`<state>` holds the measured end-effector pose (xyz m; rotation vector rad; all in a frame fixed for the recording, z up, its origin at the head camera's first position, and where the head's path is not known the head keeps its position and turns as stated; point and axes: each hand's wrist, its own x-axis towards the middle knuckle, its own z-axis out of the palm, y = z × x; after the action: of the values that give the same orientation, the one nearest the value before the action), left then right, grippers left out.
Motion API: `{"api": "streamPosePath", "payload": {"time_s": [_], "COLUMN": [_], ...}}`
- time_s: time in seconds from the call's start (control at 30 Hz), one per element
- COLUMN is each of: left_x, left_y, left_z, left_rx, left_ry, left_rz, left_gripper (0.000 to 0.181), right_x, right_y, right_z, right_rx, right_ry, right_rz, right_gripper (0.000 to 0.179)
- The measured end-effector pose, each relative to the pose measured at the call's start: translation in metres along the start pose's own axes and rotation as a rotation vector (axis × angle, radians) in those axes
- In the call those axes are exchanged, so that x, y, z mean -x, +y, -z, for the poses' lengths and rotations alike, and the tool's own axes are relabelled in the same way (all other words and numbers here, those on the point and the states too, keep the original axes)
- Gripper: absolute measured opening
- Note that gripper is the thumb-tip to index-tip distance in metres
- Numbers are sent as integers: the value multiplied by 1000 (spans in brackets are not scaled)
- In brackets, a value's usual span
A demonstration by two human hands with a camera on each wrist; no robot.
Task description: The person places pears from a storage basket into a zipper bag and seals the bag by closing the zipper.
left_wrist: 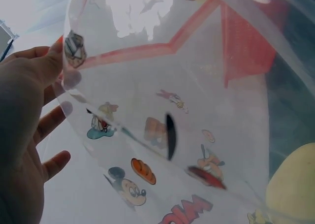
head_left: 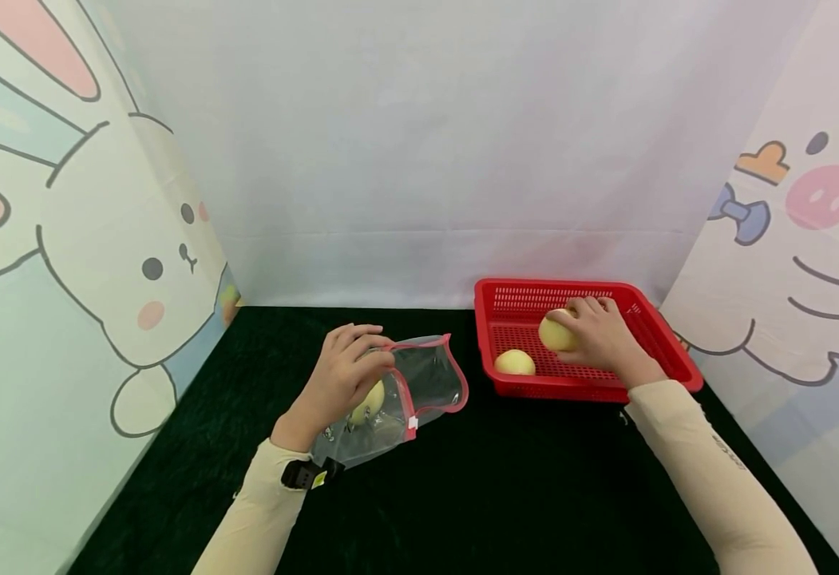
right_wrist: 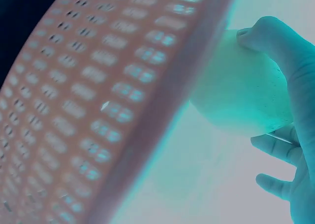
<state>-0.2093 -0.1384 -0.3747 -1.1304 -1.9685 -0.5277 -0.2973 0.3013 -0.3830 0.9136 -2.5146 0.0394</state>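
Observation:
My left hand [head_left: 343,371] pinches the rim of a clear zip bag [head_left: 429,377] with red edging and a white slider. Cartoon figures are printed on the bag, as the left wrist view shows. Inside it lies a pale yellow round fruit [head_left: 370,404], partly covered by my fingers in the head view. My right hand [head_left: 599,335] grips another such fruit [head_left: 556,332] over the red basket [head_left: 559,389], thumb on one side and fingers on the other. A further fruit [head_left: 516,362] sits in the basket's front left corner.
Dark green cloth [head_left: 491,487] covers the table. The basket has slotted walls and stands at the back right, to the right of the bag. A pale curtain [head_left: 419,160] closes off the back, and printed cartoon panels [head_left: 103,263] flank both sides.

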Motion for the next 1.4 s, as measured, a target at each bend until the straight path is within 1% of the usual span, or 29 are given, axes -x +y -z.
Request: {"api": "streamPosePath", "payload": {"time_s": [0.23, 0.47, 0.63, 0.73, 0.83, 0.97, 1.03, 1.2, 1.4], "left_x": [0, 0, 0, -1, -1, 0, 0, -1, -1], "left_y": [1, 1, 1, 1, 1, 1, 1, 1, 1], "left_z": [0, -1, -1, -2, -2, -2, -2, -1, -1], "left_rx": [12, 2, -3, -2, 1, 5, 6, 10, 16], "left_ry": [-4, -8, -10, -9, -6, 0, 4, 9, 5], "left_rz": [5, 4, 1, 0, 0, -4, -6, -4, 5], "left_gripper": [35, 36, 37, 37, 37, 37, 36, 35, 34], "right_x": [-10, -21, -28, -32, -35, -38, -39, -44, -49], "right_y": [-23, -50, -70, -81, -91, -104, -109, -124, -142], "right_z": [10, 22, 29, 32, 34, 36, 35, 29, 23], "right_rx": [15, 30, 11, 4, 7, -13, -28, -21, -34], "right_ry": [85, 179, 261, 294, 306, 297, 303, 331, 320], "right_rz": [91, 218, 299, 344, 381, 412, 431, 483, 533], "right_gripper": [62, 64, 63, 60, 60, 64, 66, 69, 71]}}
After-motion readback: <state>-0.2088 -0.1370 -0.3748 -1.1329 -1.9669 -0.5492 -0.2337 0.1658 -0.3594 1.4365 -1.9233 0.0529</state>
